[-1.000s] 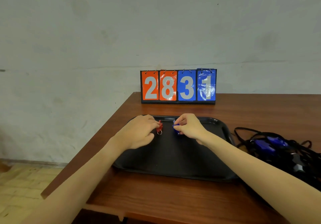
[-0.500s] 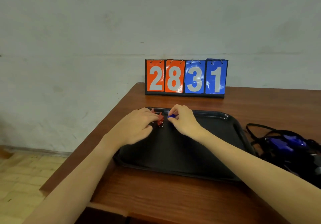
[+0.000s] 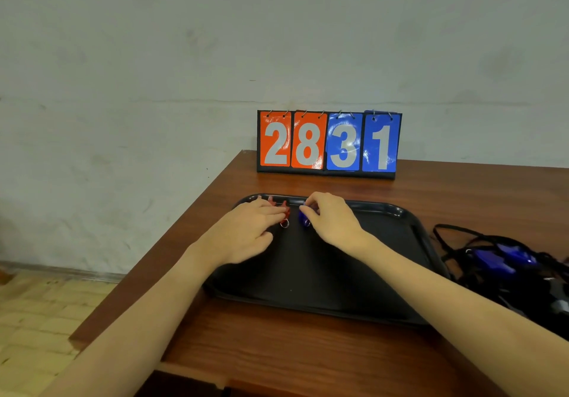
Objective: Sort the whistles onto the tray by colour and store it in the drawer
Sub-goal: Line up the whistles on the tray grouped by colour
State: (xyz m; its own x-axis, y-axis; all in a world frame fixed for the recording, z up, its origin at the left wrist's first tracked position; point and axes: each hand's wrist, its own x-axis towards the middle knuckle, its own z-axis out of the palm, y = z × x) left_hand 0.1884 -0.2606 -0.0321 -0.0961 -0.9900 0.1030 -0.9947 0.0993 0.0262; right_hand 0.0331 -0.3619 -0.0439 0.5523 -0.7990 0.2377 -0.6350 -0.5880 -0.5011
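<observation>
The left hand point(image 3: 246, 230) lies low on the tray point(image 3: 409, 230) with its fingers stretched toward a red whistle point(image 3: 284, 213); they touch it, but I cannot tell if they pinch it. The right hand point(image 3: 334, 222) has its fingers curled round a blue whistle point(image 3: 304, 218), pinching it at the top. Both whistles sit near the far edge of the tray, just beside each other, red on the left and blue on the right. They look like small hard plastic things, smooth and shiny, so I think they are very light and may slip or slide on the tray. The red one has a little metal ring point(image 3: 284, 223), which looks like a good spot to hook a finger. The tray is black, flat and smooth with a raised rim and round corners. It rests on a brown wood surface point(image 3: 277, 350). To the right lies a heap point(image 3: 508, 261) of more blue whistles tangled in soft black cords. A shiny scoreboard point(image 3: 328, 144) stands behind.
</observation>
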